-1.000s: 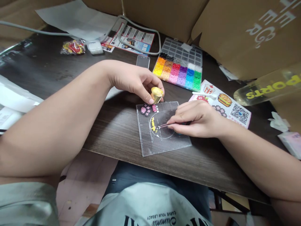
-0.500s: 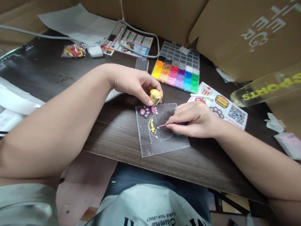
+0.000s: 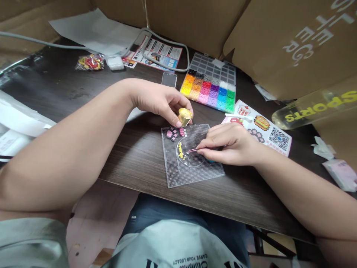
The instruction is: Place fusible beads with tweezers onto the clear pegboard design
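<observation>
A small gold cup [image 3: 185, 118] is held between the thumb and fingers of my left hand [image 3: 167, 104], just above the far edge of a clear pegboard [image 3: 192, 175]. My right hand [image 3: 227, 143] pinches a pair of tweezers [image 3: 193, 150], their tips down at the pegboard inside a round outline. Close to the tips lie a few white beads and a patch of yellow beads [image 3: 180, 150]. A pink and black paw of beads [image 3: 172, 133] sits at the board's far left corner. Something blue under my right hand is mostly hidden.
A sectioned bead box [image 3: 208, 91] full of colours stands behind the board. Right of it lie a pattern sheet [image 3: 279, 139], a bottle [image 3: 295, 111] and a tissue pack [image 3: 341, 175]. A phone [image 3: 169, 79], a cable, papers and a bag of rubber bands [image 3: 89, 62] are farther back.
The view has shifted slightly. Both hands keep nearly the same place over the pegboard, the left still on the gold cup and the right still on the tweezers.
</observation>
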`<action>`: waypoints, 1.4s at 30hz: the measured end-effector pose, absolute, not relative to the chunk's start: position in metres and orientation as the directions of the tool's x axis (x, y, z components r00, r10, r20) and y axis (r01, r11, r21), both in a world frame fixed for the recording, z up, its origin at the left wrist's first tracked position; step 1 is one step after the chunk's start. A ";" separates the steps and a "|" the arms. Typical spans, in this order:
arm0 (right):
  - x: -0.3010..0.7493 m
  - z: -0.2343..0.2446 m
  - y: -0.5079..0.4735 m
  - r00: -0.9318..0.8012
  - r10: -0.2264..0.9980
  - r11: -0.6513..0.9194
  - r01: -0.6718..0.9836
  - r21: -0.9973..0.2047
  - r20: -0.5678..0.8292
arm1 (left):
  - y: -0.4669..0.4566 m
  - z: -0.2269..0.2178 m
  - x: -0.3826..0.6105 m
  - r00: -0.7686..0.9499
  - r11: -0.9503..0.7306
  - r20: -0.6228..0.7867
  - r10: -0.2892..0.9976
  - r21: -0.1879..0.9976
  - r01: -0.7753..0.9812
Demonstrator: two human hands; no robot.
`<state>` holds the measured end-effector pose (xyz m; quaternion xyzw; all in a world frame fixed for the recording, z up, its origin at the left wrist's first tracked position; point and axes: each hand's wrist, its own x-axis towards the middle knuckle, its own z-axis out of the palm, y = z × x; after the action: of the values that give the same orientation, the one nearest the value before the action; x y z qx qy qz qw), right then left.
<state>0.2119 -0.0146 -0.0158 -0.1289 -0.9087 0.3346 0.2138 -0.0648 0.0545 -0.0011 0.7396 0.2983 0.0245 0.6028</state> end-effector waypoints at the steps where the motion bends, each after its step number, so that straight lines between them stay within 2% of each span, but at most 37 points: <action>1: 0.212 -0.017 -0.015 -0.873 0.381 0.745 0.095 -0.660 0.305 | 0.055 -0.001 -0.065 0.823 -0.103 -0.318 0.470 0.907 0.409; 10: 0.213 -0.018 -0.014 -0.871 0.393 0.734 0.102 -0.672 0.297 | 0.054 -0.001 -0.066 0.834 -0.146 -0.297 0.466 0.903 0.403; 18: 0.212 -0.018 -0.015 -0.876 0.401 0.720 0.121 -0.683 0.268 | 0.054 0.001 -0.066 0.816 -0.091 -0.338 0.469 0.900 0.426; 25: 0.211 -0.017 -0.015 -0.875 0.412 0.691 0.119 -0.713 0.253 | 0.054 0.000 -0.066 0.839 -0.162 -0.285 0.464 0.903 0.397; 33: 0.211 -0.017 -0.014 -0.869 0.414 0.691 0.105 -0.715 0.273 | 0.053 0.001 -0.064 0.824 -0.098 -0.317 0.469 0.909 0.406; 42: 0.211 -0.016 -0.013 -0.876 0.416 0.694 0.134 -0.707 0.243 | 0.056 -0.003 -0.068 0.853 -0.151 -0.277 0.443 0.914 0.376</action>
<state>0.2114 -0.0131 -0.0160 -0.1529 -0.8992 0.3598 0.1965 -0.0675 0.0561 -0.0030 0.7582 0.2698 0.0283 0.5929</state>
